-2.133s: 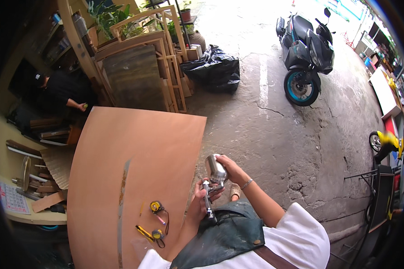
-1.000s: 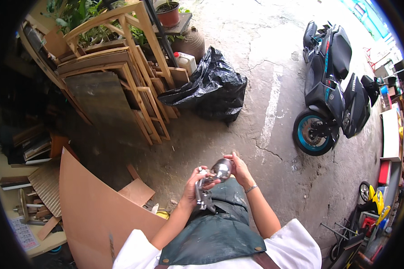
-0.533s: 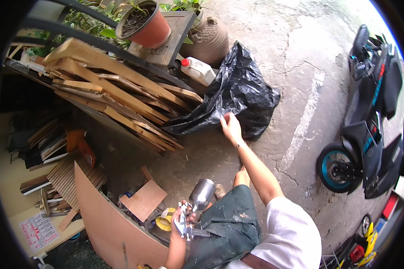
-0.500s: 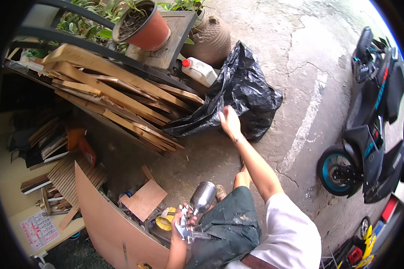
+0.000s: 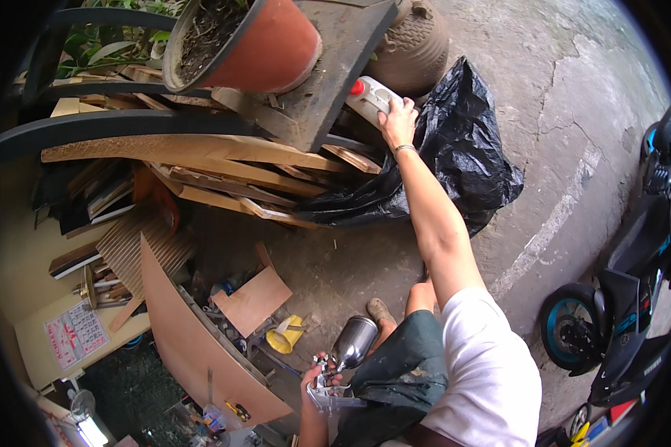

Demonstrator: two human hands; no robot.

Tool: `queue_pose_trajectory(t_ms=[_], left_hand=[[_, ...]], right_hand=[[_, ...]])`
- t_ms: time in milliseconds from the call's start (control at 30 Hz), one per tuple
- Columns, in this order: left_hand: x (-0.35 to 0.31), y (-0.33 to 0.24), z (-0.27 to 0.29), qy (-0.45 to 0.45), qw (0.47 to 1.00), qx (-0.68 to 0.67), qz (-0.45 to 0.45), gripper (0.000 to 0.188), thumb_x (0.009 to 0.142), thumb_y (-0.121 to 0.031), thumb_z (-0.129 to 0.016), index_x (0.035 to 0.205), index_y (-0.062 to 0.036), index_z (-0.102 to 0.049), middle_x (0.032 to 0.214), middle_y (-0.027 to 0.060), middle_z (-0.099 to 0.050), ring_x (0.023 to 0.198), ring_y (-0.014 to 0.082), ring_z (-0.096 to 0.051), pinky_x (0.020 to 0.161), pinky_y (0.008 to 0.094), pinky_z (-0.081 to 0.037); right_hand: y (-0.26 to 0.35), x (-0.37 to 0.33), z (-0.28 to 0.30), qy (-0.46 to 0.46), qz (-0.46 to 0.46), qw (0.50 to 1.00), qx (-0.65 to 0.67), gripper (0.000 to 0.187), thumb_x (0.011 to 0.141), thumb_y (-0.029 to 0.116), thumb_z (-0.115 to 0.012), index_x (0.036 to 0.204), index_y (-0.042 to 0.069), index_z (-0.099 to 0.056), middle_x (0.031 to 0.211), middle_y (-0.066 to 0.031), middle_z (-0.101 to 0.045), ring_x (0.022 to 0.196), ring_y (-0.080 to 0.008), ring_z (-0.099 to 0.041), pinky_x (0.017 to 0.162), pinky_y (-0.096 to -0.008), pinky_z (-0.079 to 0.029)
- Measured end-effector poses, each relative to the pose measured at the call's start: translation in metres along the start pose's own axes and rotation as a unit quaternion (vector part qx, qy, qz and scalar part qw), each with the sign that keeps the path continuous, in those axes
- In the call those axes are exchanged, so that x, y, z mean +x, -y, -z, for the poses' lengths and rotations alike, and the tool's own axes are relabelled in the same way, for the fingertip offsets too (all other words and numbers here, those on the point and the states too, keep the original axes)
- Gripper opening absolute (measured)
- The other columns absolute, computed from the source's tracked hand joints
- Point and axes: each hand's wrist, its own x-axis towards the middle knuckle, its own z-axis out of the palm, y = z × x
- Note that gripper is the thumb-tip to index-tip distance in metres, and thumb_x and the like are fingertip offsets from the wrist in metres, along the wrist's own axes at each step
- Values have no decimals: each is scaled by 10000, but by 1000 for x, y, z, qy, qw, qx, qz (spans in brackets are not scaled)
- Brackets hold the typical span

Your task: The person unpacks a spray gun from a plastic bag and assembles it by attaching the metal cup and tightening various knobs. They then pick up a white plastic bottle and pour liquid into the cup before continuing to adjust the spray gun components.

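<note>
My left hand [image 5: 322, 382] is wrapped round the grip of a metal spray gun [image 5: 328, 395], low in front of my lap. A shiny silver cup [image 5: 355, 341] is fixed to the gun. My right arm stretches far forward, and my right hand [image 5: 399, 123] rests against a white plastic jug [image 5: 373, 100] with a red cap. Its fingers are spread over the end of the jug away from the cap, not visibly closed round it. A crumpled black plastic sheet [image 5: 462, 149] lies just right of that hand.
A wood stack [image 5: 231, 167] and a red plant pot [image 5: 265, 48] on a dark stand [image 5: 335, 45] are left of the jug; a ribbed clay pot [image 5: 414, 48] stands behind it. A curved plywood sheet [image 5: 190, 335] and yellow container [image 5: 283, 337] lie at left, a motorcycle [image 5: 626, 298] at right.
My right hand has moved forward from above the black plastic to the white jug. My view has shifted; the left hand still holds the spray gun.
</note>
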Motion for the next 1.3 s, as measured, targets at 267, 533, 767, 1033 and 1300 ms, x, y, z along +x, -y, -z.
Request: queue_pose_trajectory(t_ms=[267,533,767,1033,1300], left_hand=[[-1,2,2,-35,999,11,16,370,952,-170,-514,1318,-127,-479,1052,143,-617,764,311,-705,435,349,-547],[-20,-9,-1,-5,1000,0,19,357,969,-184,-504,1322,-133,-483,1045,147,-618,753,305,-706,450,348,-544],[-38,-23,25,89,995,4,34,354,962,-144,-502,1316,-143,-488,1033,164,-662,783,292,-727,463,314,-576],[-92,-62,89,180,983,9,-44,329,938,-111,-531,1265,-98,-496,999,189,-666,854,354,-717,665,343,-632],[-163,-108,172,222,963,-7,-153,321,954,-104,-544,1266,-84,-468,1036,223,-662,906,404,-709,704,374,-634]], right_hand=[[-9,-7,7,101,-25,994,-17,625,756,308,-816,1259,59,-543,1407,-277,-428,1226,-459,-501,1011,-485,-463],[-43,-104,70,23,20,997,66,428,873,263,-713,1172,6,-547,1127,-225,-565,1029,-404,-584,899,-435,-487],[-47,-311,167,241,-140,948,150,266,938,276,-664,1000,17,-652,818,-112,-697,740,-177,-672,708,-337,-533],[122,-486,227,531,-321,689,374,653,991,642,-367,1236,73,-572,1034,-82,-682,905,-190,-659,775,-361,-558],[260,-572,191,661,-299,550,414,656,994,597,-411,1264,18,-557,1175,-157,-655,1081,-298,-642,974,-439,-488]])
